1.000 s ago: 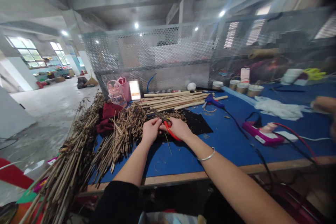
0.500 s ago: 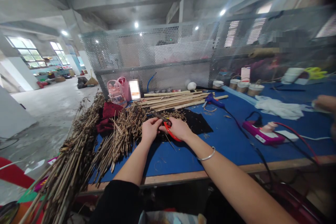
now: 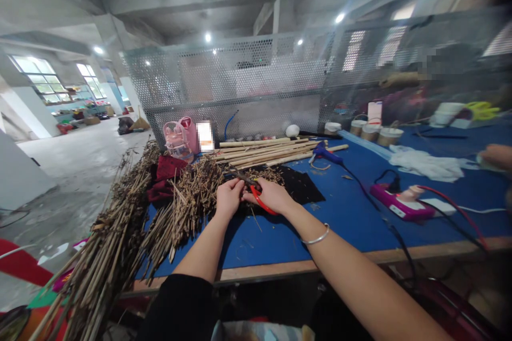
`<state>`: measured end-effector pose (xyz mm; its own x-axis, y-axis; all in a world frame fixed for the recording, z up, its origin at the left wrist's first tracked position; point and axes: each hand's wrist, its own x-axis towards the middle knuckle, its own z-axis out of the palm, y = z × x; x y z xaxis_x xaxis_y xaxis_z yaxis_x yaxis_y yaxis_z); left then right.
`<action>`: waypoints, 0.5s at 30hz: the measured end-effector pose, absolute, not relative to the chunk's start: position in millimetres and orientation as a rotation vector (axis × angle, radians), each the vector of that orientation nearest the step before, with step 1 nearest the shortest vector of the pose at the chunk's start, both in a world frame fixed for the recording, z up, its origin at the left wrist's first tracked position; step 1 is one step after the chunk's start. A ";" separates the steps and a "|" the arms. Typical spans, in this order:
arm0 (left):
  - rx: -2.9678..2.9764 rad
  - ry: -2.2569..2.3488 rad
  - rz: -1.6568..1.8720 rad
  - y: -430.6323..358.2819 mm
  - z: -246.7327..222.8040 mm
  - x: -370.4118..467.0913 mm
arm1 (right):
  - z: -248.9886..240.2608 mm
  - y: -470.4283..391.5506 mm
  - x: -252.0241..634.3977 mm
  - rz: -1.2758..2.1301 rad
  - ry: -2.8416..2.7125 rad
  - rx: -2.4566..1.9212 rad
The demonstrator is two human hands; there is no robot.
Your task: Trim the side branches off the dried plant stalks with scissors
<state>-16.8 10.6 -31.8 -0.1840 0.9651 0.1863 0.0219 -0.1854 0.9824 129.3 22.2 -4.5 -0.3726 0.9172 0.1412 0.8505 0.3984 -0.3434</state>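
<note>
My right hand (image 3: 271, 195) is closed around red-handled pliers or cutters (image 3: 259, 200), whose dark jaws point up and left. Close beside it, my left hand (image 3: 229, 197) has its fingers pinched together on something thin, too small to make out. Under and beyond both hands lie brown dried plant bits on a black cloth (image 3: 300, 184). A heap of dried stalks (image 3: 192, 186) is just left of my left hand, and a longer bundle (image 3: 112, 234) hangs over the table's left edge.
Pale sticks (image 3: 264, 153) lie behind my hands, with a blue glue gun (image 3: 327, 154) at their right. Farther right are a purple power strip (image 3: 402, 205), white gloves (image 3: 428, 163) and cups (image 3: 390, 136). Another person's hand (image 3: 496, 157) is at the right edge.
The pliers have shifted slightly in my right hand, and their handle shows a bit lower. A thin stalk piece below my hands has moved left. My left hand has hardly moved.
</note>
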 end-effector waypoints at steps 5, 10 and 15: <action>1.234 1.300 1.477 8.9 -29.4 -15.7 | -2.0 20.1 126.1 0.308 -2.283 -1.601; 1.123 1.317 1.385 7.8 -29.2 -11.1 | -5.9 23.5 126.3 0.330 -2.233 -1.622; 1.091 1.311 1.398 9.3 -30.4 -11.1 | -7.8 27.8 128.0 0.379 -2.265 -1.614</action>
